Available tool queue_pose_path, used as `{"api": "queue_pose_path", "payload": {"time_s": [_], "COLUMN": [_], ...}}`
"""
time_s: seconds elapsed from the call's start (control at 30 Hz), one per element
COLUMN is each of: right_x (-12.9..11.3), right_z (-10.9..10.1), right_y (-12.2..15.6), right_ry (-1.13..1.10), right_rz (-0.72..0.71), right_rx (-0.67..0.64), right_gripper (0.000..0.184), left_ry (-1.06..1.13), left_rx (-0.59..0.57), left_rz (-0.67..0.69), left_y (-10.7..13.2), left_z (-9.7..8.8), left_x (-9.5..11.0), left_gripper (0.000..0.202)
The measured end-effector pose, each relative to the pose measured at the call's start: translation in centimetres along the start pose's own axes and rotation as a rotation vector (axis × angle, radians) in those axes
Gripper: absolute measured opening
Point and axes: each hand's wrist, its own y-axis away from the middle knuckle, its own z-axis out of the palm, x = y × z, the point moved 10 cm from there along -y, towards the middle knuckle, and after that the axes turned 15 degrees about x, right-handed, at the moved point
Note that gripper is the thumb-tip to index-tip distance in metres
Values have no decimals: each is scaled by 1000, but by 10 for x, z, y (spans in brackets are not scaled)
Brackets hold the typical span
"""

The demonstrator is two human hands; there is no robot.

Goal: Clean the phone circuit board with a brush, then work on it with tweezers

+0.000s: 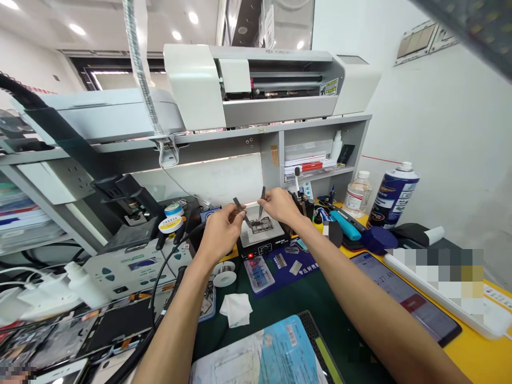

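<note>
My left hand [218, 233] pinches a flat dark metal tool [241, 211], likely a pair of tweezers, with its tip pointing down and right. My right hand [279, 206] holds slim steel tweezers [261, 204] upright, tips down. Both tips are just above a small circuit board [262, 225] clamped in a metal holder, and I cannot tell whether they touch it. The holder sits on a black preheater station [262, 246] with a lit red indicator.
A solder wire spool [224, 273] and a crumpled tissue [236, 310] lie on the green mat [256, 298] near my forearms. Cables, a soldering station [136, 262], a blue spray can [394, 194] and a shelf [256, 133] surround the work area.
</note>
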Motion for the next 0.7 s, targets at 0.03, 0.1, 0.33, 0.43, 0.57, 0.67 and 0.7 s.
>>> {"api": "queue_pose_path", "payload": {"time_s": [0.03,0.1,0.33,0.43,0.57,0.67,0.7], "right_x": [0,0,4,3,-5,-6,-6], "right_z": [-1,-4,-16,-15,-12,-11,-11], "right_y": [0,-2,-9,-9,-6,-7,-8], "right_ry": [-3,-11,-58,-79,-134,-199,-227], "right_rz": [1,2,5,10,17,27,29], "right_rx": [3,9,23,15,-28,-38,-30], "right_gripper": [24,24,25,24,20,20,21], "left_ry": [-4,-13,-33,-38,-51,-43,-36], "left_rx": [-3,-10,-27,-7,37,64,77], "left_rz": [-1,-1,13,20,30,47,49], "left_y": [0,-2,-9,-8,-10,-14,-15], "left_z": [0,0,-2,-7,-20,-33,-38], "left_x": [0,2,7,9,22,35,39], "left_gripper": [28,26,23,22,21,20,20]}}
